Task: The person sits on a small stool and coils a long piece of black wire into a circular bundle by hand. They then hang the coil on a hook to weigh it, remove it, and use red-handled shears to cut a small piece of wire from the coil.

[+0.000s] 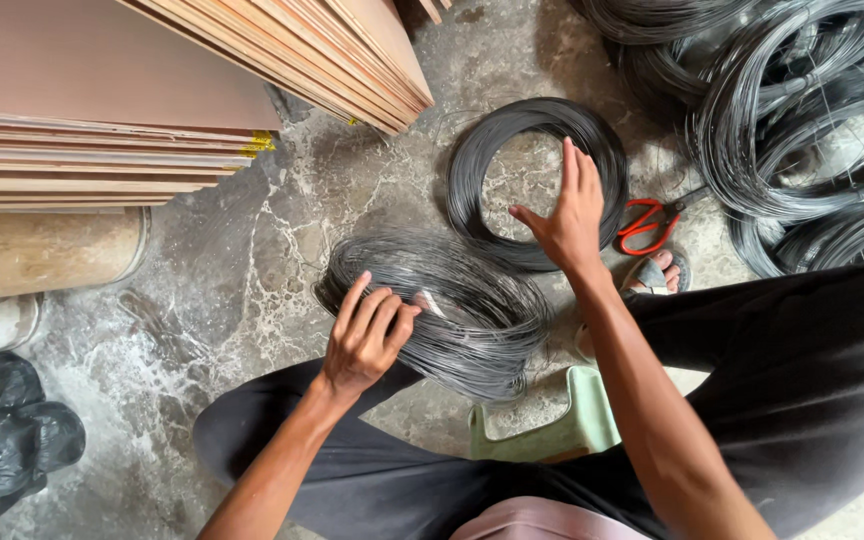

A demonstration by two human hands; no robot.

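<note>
Nearest to us, at the bottom of the frame, our black trousers (pixel 812 380) spread over a pale green plastic stool (pixel 552 425). Just above them, at centre, lies a loose bundle of thin dark grey wire (pixel 452 305) on the mottled grey concrete floor (pixel 242 290). Our left hand (pixel 367 335) rests on the bundle's left side, fingers curled over the strands; whether it grips them we cannot tell. Our right hand (pixel 567 215) hovers spread wide over a neat round coil of dark wire (pixel 537 180) at upper centre, fingertips touching its right rim. Red-handled scissors (pixel 652 225) lie just right of that coil. Larger wire coils (pixel 802 110) fill the upper right. Stacked plywood sheets (pixel 102 120) occupy the upper left, and a black plastic bag (pixel 7 440) sits at lower left.
</note>
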